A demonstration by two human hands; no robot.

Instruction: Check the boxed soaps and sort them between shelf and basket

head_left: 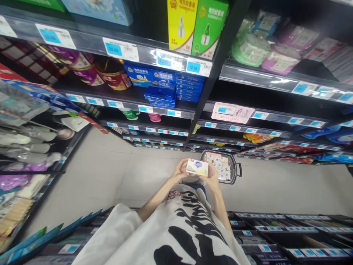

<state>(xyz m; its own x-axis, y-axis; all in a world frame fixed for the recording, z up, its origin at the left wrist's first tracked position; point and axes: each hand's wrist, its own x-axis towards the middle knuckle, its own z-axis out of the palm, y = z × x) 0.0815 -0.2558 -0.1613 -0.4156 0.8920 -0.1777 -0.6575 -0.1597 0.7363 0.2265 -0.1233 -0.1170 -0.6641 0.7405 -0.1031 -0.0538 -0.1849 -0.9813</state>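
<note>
Gray-tiled aisle (118, 162), rectangular box (196, 167) in hands (180, 170).

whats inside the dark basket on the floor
Small white and pale green boxes fill the basket. Only the top ones show; whatever lies under them is covered, and the right hand hides part of its near side.

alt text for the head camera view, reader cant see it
Both hands, left and right, hold a white and yellow Safeguard soap box in a store aisle. A basket of similar boxes sits on the floor, below shelves of priced goods.
</note>
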